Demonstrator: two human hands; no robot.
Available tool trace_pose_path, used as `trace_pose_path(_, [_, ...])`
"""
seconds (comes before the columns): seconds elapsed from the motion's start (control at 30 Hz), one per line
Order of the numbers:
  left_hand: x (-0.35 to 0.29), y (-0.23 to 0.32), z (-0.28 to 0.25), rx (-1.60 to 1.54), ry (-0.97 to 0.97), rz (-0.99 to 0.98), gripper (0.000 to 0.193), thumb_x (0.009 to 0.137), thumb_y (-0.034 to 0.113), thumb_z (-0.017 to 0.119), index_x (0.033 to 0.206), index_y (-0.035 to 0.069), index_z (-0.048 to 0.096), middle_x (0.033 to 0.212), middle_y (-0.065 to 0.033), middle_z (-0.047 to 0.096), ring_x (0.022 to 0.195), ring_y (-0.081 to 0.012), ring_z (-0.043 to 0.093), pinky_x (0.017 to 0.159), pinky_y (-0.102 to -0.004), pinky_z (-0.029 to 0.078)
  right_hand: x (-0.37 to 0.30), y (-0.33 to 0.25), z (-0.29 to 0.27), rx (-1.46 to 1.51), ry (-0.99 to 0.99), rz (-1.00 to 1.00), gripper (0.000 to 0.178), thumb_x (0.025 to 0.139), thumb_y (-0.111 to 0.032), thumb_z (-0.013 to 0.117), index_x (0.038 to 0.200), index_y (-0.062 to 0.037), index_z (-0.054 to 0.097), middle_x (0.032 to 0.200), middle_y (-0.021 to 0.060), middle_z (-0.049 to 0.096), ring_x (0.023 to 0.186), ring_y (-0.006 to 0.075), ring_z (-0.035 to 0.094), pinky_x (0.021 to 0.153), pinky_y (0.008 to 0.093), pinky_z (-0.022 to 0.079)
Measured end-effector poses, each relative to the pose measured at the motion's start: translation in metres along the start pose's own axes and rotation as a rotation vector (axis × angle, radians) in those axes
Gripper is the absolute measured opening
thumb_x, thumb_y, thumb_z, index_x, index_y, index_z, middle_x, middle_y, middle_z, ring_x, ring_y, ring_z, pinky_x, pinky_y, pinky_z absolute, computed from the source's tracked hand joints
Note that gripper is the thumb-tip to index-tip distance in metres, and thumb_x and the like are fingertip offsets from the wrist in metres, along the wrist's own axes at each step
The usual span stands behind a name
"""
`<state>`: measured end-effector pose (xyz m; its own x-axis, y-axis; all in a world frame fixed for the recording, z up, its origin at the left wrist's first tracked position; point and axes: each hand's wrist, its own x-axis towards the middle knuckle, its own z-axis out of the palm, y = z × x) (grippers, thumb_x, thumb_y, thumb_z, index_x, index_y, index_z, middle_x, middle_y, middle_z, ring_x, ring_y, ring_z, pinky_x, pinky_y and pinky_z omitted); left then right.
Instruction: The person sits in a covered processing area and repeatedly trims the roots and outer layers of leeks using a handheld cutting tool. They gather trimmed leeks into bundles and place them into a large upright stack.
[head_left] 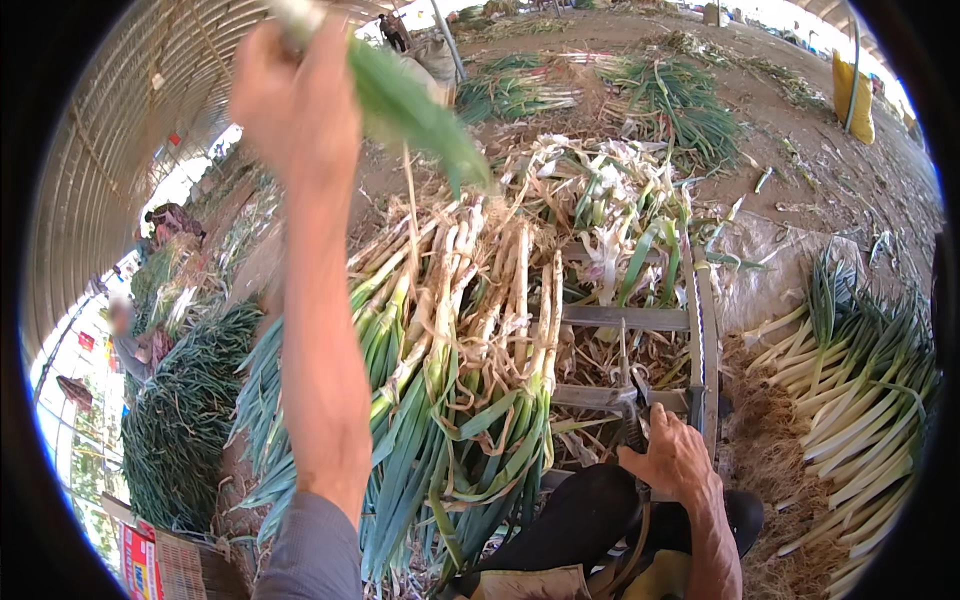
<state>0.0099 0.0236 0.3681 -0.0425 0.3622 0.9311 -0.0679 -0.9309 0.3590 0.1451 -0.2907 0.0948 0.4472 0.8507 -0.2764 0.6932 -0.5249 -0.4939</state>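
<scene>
My left hand [300, 100] is raised high at the upper left, closed round a green onion [410, 105]. Motion smears its green leaves, which trail to the right. Low on the right, my right hand [672, 455] grips a black air blow gun [634, 425] by its handle. The gun's thin nozzle points away from me, and a hose runs down from it between my legs. Between my arms lies a heap of untrimmed green onions [440, 300], roots away from me and leaves hanging toward me. The heap rests on a metal rack [625, 318].
Peeled green onions [850, 410] lie in a row on the right. Stripped skins [620, 190] pile up beyond the rack. More bundles [680, 105] lie farther off, near a yellow sack [852, 98]. Left are a leafy stack [185, 420], a red box [140, 562] and another person [128, 345].
</scene>
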Motion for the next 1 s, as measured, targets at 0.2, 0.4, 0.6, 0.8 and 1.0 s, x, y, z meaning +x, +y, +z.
trace_pose_path(0.2, [-0.030,-0.086,0.072,0.188,-0.704,-0.412,0.073,0.082,0.027,0.077,0.138,-0.005,0.044,0.127,-0.0247,0.052,0.115,-0.0348,0.055,0.099,-0.0468,0.044,-0.004,0.013,0.008,0.006,0.134,-0.061,0.087,0.077,-0.043,0.075,0.131,0.0185,0.046,0.103,0.0325,0.066,0.093,0.0466,0.066,0.082,0.0489,0.054])
trace_pose_path(0.4, [-0.233,-0.068,0.002,0.407,-1.576,-0.654,0.059,0.097,0.035,0.061,0.144,0.002,0.046,0.148,-0.0230,0.048,0.134,-0.0364,0.051,0.111,-0.0511,0.043,-0.008,0.004,-0.006,0.240,-0.003,-0.106,0.065,0.077,-0.042,0.072,0.112,0.0112,0.054,0.090,0.0296,0.065,0.087,0.0474,0.064,0.077,0.0517,0.050])
trace_pose_path(0.6, [-0.339,-0.058,-0.075,0.529,-1.579,-0.522,0.058,0.095,0.036,0.064,0.137,-0.002,0.049,0.135,-0.0222,0.055,0.121,-0.0354,0.058,0.103,-0.0475,0.049,-0.008,-0.003,-0.007,0.294,-0.078,-0.107,0.056,0.075,-0.040,0.073,0.100,0.0079,0.057,0.082,0.0274,0.065,0.081,0.0442,0.064,0.076,0.0498,0.050])
trace_pose_path(0.8, [-0.365,-0.045,-0.090,0.542,-1.238,-0.555,0.045,0.083,0.028,0.070,0.115,-0.002,0.059,0.111,-0.0222,0.065,0.103,-0.0362,0.064,0.092,-0.0438,0.051,-0.011,-0.014,-0.018,0.193,-0.212,-0.158,0.050,0.074,-0.038,0.074,0.096,0.0048,0.061,0.076,0.0218,0.065,0.071,0.0352,0.063,0.070,0.0452,0.050])
trace_pose_path(1.0, [-0.370,-0.049,-0.086,0.451,-1.138,-0.759,0.046,0.077,0.025,0.073,0.108,-0.006,0.062,0.101,-0.0251,0.068,0.095,-0.0377,0.067,0.088,-0.0424,0.053,-0.016,-0.033,-0.036,0.043,-0.340,-0.211,0.056,0.074,-0.044,0.071,0.096,0.0065,0.061,0.081,0.0250,0.066,0.082,0.0411,0.065,0.078,0.0470,0.051])
